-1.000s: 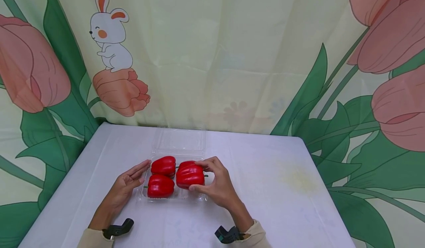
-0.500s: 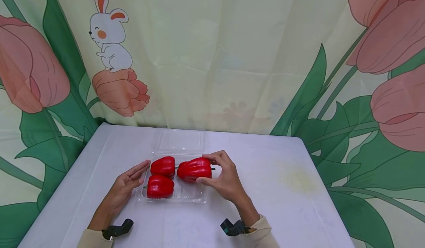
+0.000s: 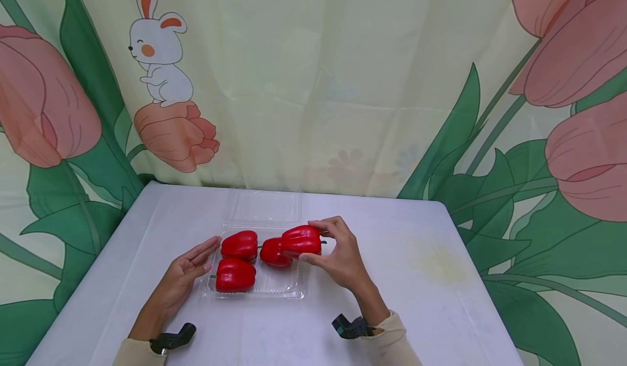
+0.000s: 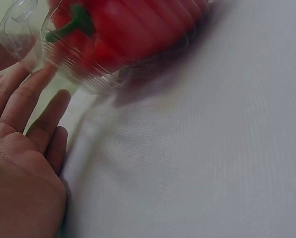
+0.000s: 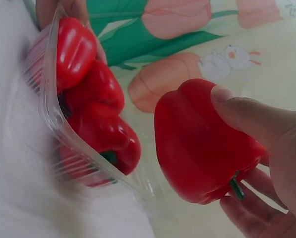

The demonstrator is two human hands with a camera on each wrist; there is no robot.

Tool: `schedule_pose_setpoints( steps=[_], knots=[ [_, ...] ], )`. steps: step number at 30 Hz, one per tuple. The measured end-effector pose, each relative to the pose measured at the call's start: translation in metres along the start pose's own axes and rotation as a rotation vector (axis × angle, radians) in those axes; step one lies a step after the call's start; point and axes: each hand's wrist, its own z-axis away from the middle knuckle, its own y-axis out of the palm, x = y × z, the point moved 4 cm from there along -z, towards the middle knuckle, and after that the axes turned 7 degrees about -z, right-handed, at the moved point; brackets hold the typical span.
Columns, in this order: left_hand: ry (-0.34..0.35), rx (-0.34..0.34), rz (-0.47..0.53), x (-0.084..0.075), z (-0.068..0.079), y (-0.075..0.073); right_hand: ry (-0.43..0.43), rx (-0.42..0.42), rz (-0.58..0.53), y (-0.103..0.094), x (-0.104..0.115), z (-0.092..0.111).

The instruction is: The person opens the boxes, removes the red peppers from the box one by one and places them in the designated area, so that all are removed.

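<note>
My right hand [image 3: 343,254] grips a red bell pepper [image 5: 197,144] between thumb and fingers. In the right wrist view its green stem points down toward the fingers, and the pepper is beside the container's rim. Three other red bell peppers sit in the clear plastic container [image 3: 276,287]: one at back left [image 3: 239,244], one at front left [image 3: 235,275], and one at back right [image 3: 275,253], partly covered by the held pepper in the head view. My left hand [image 3: 183,279] is at the container's left side, fingers extended, fingertips right at its clear wall [image 4: 90,79].
Behind the container its clear lid [image 3: 264,207] lies folded back on the white-covered table [image 3: 382,235]. A curtain [image 3: 362,83] printed with tulips and a rabbit hangs at the table's far edge. Each wrist wears a black camera mount.
My right hand has lifted the bell pepper from the container's right side and carried it right and back, uncovering the back-right pepper and the front-right space. My left hand has stayed in place.
</note>
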Motion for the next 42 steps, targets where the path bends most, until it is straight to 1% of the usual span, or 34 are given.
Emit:
schedule_pose_setpoints(
  steps=[10,15,27,36,42],
  knots=[
    [-0.003,0.0,0.005,-0.001,0.001,-0.001,0.011,-0.026,0.029,-0.009,-0.006,-0.005],
    [0.004,0.0,0.011,0.0,0.001,-0.001,0.032,-0.035,0.04,-0.013,-0.011,-0.006],
    [0.001,0.0,0.005,0.001,0.0,-0.002,0.071,-0.061,0.038,-0.021,-0.027,-0.008],
    [-0.001,0.003,0.001,0.0,0.0,-0.001,0.122,-0.052,0.055,-0.026,-0.045,-0.011],
    [-0.004,0.0,0.005,-0.001,0.0,-0.001,0.139,-0.057,0.053,-0.028,-0.054,-0.011]
  ],
)
